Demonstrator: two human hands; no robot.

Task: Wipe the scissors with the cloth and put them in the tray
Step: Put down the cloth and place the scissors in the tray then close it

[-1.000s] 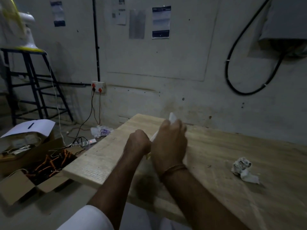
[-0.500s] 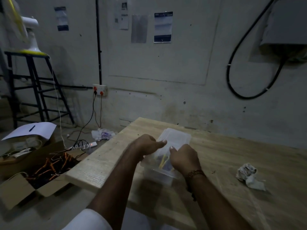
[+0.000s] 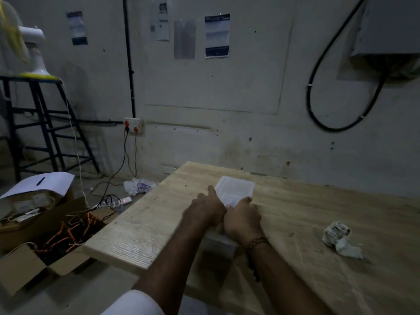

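A clear plastic tray (image 3: pixel 236 189) with a flat lid on top lies on the wooden table (image 3: pixel 318 212). My left hand (image 3: pixel 208 209) holds its near left edge, index finger stretched along the side. On the near right part, my right hand (image 3: pixel 243 220) presses down with bent fingers. The scissors are hidden; the lid and my hands cover the inside of the tray. The crumpled white cloth (image 3: pixel 339 238) lies on the table to the right, apart from both hands.
The table's left edge (image 3: pixel 127 226) drops to a floor with open cardboard boxes (image 3: pixel 45 235) of orange-handled tools, cables and a power strip (image 3: pixel 123 201). A black ladder stand (image 3: pixel 45 123) carries a fan at far left. The wall runs close behind the table.
The lid, held tilted over the tray with yellow scissors showing inside, now lies flat on the tray. Both hands have dropped onto its near end.
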